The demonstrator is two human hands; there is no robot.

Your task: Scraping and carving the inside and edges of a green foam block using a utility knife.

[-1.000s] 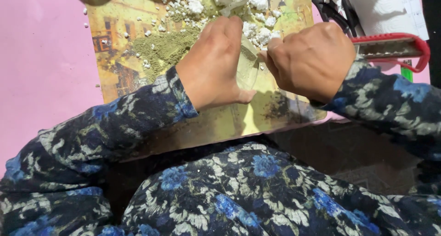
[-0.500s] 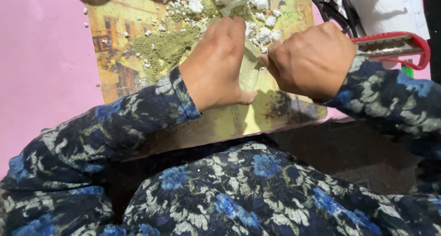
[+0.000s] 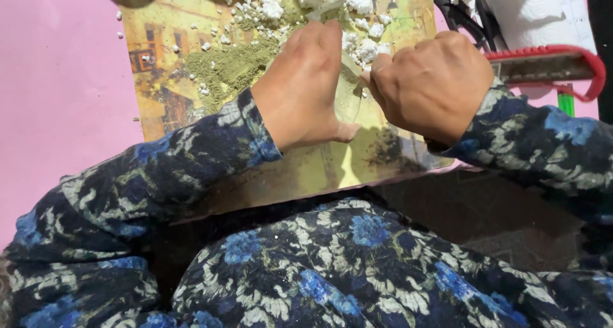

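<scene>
A single head-worn camera looks steeply down from close above the person's lap, facing toward 12 o'clock. The picture board [image 3: 191, 60] fills the upper frame, the pink tabletop [image 3: 57, 111] lies at 9 o'clock, and the flowered sleeves enter from 6 o'clock.

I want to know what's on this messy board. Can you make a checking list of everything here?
Surface: pink tabletop with a picture-printed board lying on it.
Job's things: green powder pile and white crumbly lumps on the board.
Clutter: white crumbs scattered on board and table; red-handled tool and white paper at the right.
Hands: left hand pressed flat on the board; right hand fisted beside it, what it grips is hidden.
Cables: black cords at the top right.
Surroundings: blue flowered sleeves and lap; strong sunlight and shadows.
</scene>
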